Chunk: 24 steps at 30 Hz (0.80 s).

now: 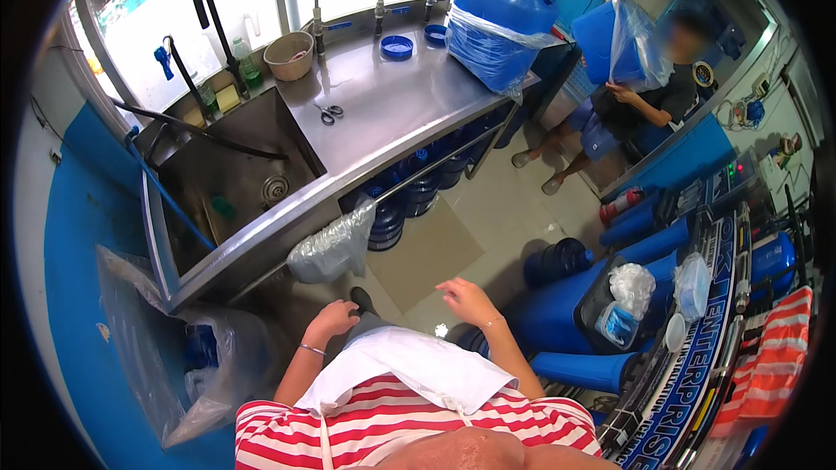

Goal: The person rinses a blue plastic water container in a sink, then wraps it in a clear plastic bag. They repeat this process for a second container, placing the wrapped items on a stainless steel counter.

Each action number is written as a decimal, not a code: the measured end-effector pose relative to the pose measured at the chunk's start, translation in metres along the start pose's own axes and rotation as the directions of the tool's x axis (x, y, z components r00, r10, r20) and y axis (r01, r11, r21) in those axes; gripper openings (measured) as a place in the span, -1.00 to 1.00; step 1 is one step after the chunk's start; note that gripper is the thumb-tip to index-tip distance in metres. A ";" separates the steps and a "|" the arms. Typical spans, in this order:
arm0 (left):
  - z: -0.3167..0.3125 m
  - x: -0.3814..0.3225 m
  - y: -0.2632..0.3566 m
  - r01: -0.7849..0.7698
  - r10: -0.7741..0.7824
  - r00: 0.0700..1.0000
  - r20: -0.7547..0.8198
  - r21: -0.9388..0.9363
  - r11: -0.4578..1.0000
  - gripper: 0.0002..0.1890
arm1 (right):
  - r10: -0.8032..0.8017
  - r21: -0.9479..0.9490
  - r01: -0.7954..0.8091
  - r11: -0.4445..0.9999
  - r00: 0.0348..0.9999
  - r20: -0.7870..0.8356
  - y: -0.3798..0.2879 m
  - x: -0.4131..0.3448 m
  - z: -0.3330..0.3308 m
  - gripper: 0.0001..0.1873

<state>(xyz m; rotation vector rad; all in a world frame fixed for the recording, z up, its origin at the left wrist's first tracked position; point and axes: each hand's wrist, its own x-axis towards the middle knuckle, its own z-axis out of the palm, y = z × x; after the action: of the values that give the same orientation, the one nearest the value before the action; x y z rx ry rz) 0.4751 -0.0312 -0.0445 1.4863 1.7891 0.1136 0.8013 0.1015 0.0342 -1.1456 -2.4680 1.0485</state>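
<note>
My left hand (336, 317) hangs low in front of my white apron (405, 352), fingers loosely bent and nothing in them. To the other side, my right hand (469, 300) is held out above the floor with its fingers apart, also holding nothing. Ahead of me a stainless steel counter (372, 104) has a sink (215, 209) at its left end. Black-handled scissors (330, 114) lie on the counter. A large blue water jug (499, 32), partly wrapped in clear plastic, stands at its right end.
Blue caps (396, 47) and a beige basket (289, 56) sit along the counter's back. Under it stand blue round bottles (385, 225) beside a hanging plastic bag (333, 241). At right are a blue tank (555, 303) and filter housings (581, 371). A co-worker (659, 91) holds a plastic-covered blue jug (597, 39).
</note>
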 end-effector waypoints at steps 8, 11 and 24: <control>0.073 -0.025 -0.047 0.075 -0.081 0.993 -0.088 -0.077 0.994 -0.56 | 0.231 -0.060 -0.235 0.970 0.971 -0.060 0.055 -0.091 -0.002 -0.70; 0.109 -0.026 -0.089 0.222 -0.223 0.975 0.015 0.030 0.975 -0.58 | 0.278 -0.038 -0.285 0.958 0.953 -0.117 0.060 -0.100 -0.011 -0.68; 0.184 -0.070 -0.140 0.508 -0.487 0.858 0.165 -0.420 0.753 -0.67 | 0.354 -0.026 -0.354 0.935 0.935 0.015 0.062 -0.113 -0.001 -0.62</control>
<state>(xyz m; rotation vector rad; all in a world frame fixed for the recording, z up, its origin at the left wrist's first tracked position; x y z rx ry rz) 0.4769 -0.2087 -0.2083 0.6462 1.8996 0.2057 0.9134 0.0460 0.0022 -1.6392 -2.3442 1.1256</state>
